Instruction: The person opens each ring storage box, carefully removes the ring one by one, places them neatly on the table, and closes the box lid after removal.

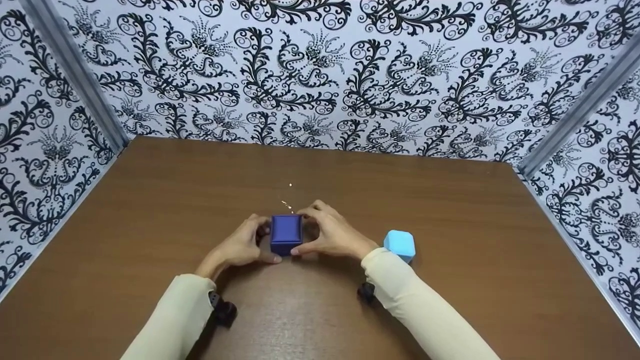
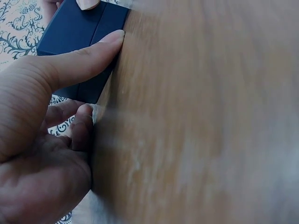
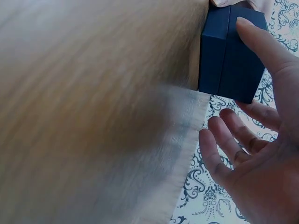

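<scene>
A closed dark blue jewelry box [image 1: 286, 230] stands upright on the wooden table between both hands. The left hand [image 1: 244, 242] holds it from the left, its thumb [image 2: 88, 60] lying across the front on the lower part. From the right, the right hand [image 1: 336, 232] grips the box, with the thumb [image 3: 257, 35] on the front of the lid and the index finger round toward the back. In the right wrist view the other right fingers are spread loosely beside it. A seam between lid and base shows in both wrist views.
Just behind the box lies a thin gold chain [image 1: 286, 204] on the brown table [image 1: 200, 180]. A light blue box [image 1: 400, 244] stands close by the right forearm. Patterned panels [image 1: 320, 75] wall the table at the back and sides.
</scene>
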Motion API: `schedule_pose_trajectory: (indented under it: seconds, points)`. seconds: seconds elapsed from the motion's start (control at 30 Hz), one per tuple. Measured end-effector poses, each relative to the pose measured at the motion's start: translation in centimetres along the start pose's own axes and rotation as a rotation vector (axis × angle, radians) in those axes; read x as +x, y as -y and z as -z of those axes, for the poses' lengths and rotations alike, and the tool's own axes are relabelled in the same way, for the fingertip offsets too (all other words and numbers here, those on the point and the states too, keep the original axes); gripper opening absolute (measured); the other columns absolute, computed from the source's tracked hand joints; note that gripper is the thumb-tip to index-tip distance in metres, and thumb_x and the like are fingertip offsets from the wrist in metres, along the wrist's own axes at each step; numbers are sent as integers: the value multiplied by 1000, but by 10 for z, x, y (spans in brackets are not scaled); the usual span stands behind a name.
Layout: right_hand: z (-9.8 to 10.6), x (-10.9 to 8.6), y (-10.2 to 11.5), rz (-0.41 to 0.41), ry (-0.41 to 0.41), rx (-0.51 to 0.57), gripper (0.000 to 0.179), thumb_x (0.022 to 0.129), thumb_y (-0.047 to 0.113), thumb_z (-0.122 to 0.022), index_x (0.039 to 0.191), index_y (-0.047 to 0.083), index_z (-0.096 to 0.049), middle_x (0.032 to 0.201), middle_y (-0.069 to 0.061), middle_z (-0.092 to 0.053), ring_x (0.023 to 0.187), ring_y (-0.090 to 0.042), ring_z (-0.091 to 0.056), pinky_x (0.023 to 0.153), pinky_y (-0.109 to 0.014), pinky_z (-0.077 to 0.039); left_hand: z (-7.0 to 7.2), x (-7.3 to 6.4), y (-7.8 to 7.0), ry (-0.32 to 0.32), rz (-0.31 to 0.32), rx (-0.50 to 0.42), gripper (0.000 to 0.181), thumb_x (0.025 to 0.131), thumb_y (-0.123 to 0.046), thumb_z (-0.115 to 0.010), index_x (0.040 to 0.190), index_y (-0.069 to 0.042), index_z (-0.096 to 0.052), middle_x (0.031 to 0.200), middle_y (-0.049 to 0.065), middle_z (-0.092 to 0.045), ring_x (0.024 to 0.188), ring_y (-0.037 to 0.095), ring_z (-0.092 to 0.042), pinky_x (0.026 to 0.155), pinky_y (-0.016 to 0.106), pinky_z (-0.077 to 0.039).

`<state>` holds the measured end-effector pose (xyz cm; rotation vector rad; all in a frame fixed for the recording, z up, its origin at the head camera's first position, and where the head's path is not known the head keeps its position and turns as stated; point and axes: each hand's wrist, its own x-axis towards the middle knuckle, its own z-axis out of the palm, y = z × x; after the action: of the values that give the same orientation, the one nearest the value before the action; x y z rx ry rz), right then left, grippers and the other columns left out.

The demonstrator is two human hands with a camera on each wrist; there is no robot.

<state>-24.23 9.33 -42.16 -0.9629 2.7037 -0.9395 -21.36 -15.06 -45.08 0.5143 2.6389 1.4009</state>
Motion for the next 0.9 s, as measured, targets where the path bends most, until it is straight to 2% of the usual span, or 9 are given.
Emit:
schedule_pose_trajectory:
  seconds: [0.17,0.4,0.67,0.9]
  points:
    - [1,2,0,-26,11,3,83,69,47,-92,137,10,-62,120,-9,-52,113,-27,-53,100,-46,-43,0,-1,0,0,-5,10,76,64,-16,-97,124,9,-58,105,13,-53,102,29,-50,94,47,-41]
    - [2,6,0,-38,8,-45,86,68,53,-91,138,10,-63,116,-6,-53,106,-24,-53,94,-43,-45,1,-1,2,5,-53,72,67,67,-21,-96,118,4,-60,101,11,-53,96,27,-49,88,43,-40]
    - [6,9,-1,-82,27,93,83,69,44,-93,138,8,-63,113,-10,-55,108,-30,-53,95,-45,-44,1,-1,0,7,-26,62,74,68,-20,-96,125,7,-58,105,14,-53,100,30,-49,92,47,-41]
    - [12,15,-3,-78,75,124,70,72,38,-92,132,11,-68,107,-13,-56,102,-29,-53,91,-40,-44,2,-2,-1,12,-13,55,76,68,-19,-96,129,6,-57,105,14,-53,102,31,-47,95,50,-39]
